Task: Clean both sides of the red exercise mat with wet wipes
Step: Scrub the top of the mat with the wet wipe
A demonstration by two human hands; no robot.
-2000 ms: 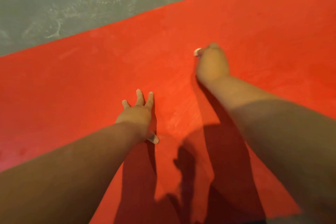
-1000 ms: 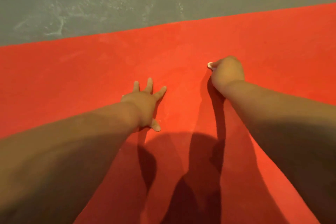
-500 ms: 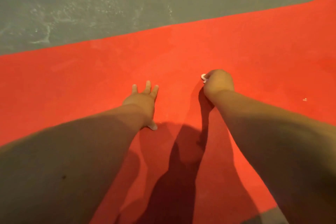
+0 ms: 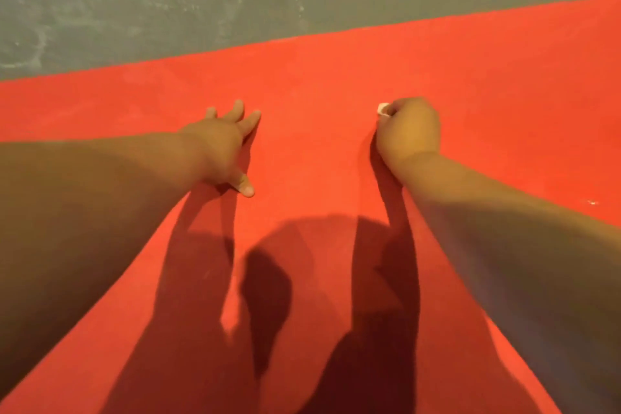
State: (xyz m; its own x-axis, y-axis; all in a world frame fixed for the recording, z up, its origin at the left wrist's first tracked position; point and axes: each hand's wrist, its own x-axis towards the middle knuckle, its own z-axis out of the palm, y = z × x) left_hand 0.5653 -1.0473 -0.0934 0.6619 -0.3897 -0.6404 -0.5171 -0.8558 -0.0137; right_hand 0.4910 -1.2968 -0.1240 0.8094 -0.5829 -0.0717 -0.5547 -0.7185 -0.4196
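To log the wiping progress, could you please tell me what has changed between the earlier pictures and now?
Both hands slid toward the far edge of the red exercise mat; the left hand also shifted left, widening their gap. Unchanged: the right hand grips the white wet wipe, the left presses flat, fingers spread.

left hand [image 4: 223, 148] splayed flat, palm down, right hand [image 4: 408, 129] curled in a fist round a wipe [image 4: 383, 109]
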